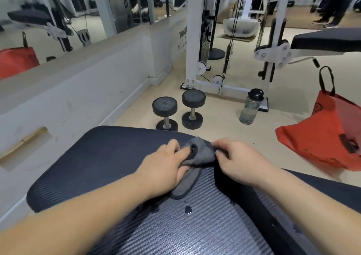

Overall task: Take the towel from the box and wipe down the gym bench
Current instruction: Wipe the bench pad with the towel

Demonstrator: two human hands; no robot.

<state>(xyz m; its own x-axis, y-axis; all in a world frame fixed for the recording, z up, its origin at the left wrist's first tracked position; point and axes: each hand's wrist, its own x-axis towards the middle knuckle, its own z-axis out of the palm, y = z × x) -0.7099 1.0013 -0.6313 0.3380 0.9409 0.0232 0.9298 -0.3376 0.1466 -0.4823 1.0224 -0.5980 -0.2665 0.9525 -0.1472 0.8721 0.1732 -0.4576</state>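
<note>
A small grey towel (201, 153) lies bunched on the dark padded gym bench (97, 157), near the pad's far edge. My left hand (166, 165) presses on the towel's left side, fingers over its folded strip. On the towel's right edge my right hand (240, 161) pinches the cloth. A few dark wet spots sit on the ribbed pad closer to me. No box is in view.
Two black dumbbells (177, 112) stand on the floor past the bench. A clear water bottle (251, 108) is beside a white cable machine (199, 40). A red bag (328, 137) sits at the right, a second bench (328, 40) behind it. A mirrored wall runs along the left.
</note>
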